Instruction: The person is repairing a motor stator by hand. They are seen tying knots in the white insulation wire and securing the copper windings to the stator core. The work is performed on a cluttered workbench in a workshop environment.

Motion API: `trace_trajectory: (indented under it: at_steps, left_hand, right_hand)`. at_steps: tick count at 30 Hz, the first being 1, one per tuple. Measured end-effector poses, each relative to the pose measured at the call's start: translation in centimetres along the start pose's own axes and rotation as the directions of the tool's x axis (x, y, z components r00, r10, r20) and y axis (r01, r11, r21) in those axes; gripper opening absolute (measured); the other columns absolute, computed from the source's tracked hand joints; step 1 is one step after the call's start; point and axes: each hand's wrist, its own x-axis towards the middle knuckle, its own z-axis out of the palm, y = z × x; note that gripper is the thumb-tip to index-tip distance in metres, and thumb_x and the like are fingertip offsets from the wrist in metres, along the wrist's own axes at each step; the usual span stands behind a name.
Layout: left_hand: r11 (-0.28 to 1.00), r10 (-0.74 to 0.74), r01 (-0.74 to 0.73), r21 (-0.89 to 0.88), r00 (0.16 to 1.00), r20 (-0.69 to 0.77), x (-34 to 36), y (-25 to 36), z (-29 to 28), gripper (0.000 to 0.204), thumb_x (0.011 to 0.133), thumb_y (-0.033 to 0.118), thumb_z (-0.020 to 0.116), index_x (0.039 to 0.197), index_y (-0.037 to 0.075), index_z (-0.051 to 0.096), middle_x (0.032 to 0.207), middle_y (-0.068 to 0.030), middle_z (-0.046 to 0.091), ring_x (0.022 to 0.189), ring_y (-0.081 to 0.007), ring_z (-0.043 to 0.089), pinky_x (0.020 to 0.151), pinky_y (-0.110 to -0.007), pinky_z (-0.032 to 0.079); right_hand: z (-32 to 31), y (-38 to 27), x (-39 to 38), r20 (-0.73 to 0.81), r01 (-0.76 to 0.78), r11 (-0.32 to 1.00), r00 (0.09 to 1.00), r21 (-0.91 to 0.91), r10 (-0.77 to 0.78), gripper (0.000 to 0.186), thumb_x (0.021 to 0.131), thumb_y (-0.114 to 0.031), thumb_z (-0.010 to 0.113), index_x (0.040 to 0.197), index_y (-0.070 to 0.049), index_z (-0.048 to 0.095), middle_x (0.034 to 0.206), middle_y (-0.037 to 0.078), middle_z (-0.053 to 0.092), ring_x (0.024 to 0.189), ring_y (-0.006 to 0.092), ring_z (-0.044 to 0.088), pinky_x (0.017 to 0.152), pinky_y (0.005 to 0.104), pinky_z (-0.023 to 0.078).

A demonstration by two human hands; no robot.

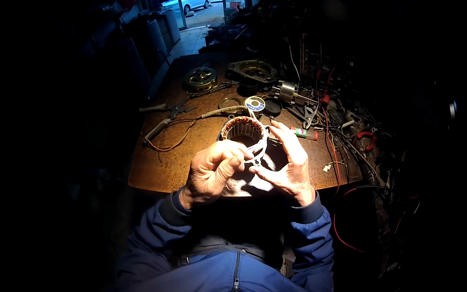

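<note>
A round motor stator [243, 130] with copper windings and a slotted inner wall sits near the table's front edge, its open end facing up. White cord or tape shows along its near right rim. My right hand [292, 168] curves around the stator's right side, fingers at the far side and thumb at the near edge. Over the near left rim, my left hand [211, 170] has thumb and fingers pinched together. Whatever lies between those fingertips is too small to make out. Below the stator is a brightly lit pale surface, partly in shadow.
A soldering iron [158, 130] with an orange cord and pliers [176, 109] lie left. Behind are a round spool [254, 103], metal motor housing parts [253, 70] and a rotor [288, 91]. Red wires and tangled cables [335, 141] crowd the right, beside a small tube [304, 132].
</note>
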Motion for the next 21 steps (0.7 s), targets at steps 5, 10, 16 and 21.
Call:
trace_trajectory:
  at_steps: [5, 10, 16, 21]
  left_hand:
    - [0.964, -0.041, 0.086, 0.251, 0.983, -0.179, -1.0, 1.6, 0.1, 0.03, 0.107, 0.014, 0.064, 0.08, 0.003, 0.057, 0.104, -0.0118, 0.062, 0.095, -0.0175, 0.063, 0.084, -0.029, 0.051]
    - [0.923, -0.172, 0.213, 0.321, 0.974, -0.15, -3.4, 2.9, 0.8, 0.027, 0.106, 0.011, 0.065, 0.082, 0.003, 0.056, 0.089, -0.0078, 0.06, 0.075, -0.0128, 0.055, 0.069, -0.028, 0.046]
    - [0.902, -0.085, 0.067, 0.426, 0.996, 0.023, -4.7, 4.6, 1.5, 0.023, 0.099, 0.006, 0.072, 0.08, 0.002, 0.06, 0.088, -0.0125, 0.067, 0.075, -0.0201, 0.063, 0.069, -0.031, 0.05]
    - [0.922, -0.077, -0.004, 0.386, 0.978, 0.194, -4.4, 5.4, -1.0, 0.008, 0.096, 0.003, 0.072, 0.089, 0.001, 0.068, 0.094, -0.0134, 0.07, 0.079, -0.0248, 0.067, 0.07, -0.033, 0.054]
  right_hand:
    - [0.0, -1.9, -1.1, -0.223, 0.017, 0.999, 0.974, -0.036, -0.024, 0.047, 0.076, -0.012, 0.091, 0.118, 0.0, 0.071, 0.11, 0.019, 0.073, 0.101, 0.0336, 0.071, 0.088, 0.0403, 0.058]
    - [1.7, -6.0, -4.1, -0.009, -0.386, 0.785, 0.895, 0.484, 0.446, 0.012, 0.094, -0.006, 0.079, 0.103, 0.002, 0.076, 0.083, 0.005, 0.073, 0.07, 0.0126, 0.066, 0.064, 0.0289, 0.054]
    - [3.0, -8.3, -3.3, 0.294, -0.54, 0.326, 0.767, 0.776, 0.57, 0.01, 0.101, -0.008, 0.074, 0.105, 0.001, 0.075, 0.082, -0.002, 0.069, 0.07, 0.0046, 0.06, 0.063, 0.0221, 0.049]
    - [2.7, -10.0, -3.9, 0.143, -0.469, 0.562, 0.838, 0.681, 0.526, 0.005, 0.098, -0.003, 0.073, 0.094, 0.0, 0.073, 0.078, -0.002, 0.066, 0.069, 0.0052, 0.059, 0.063, 0.0225, 0.047]
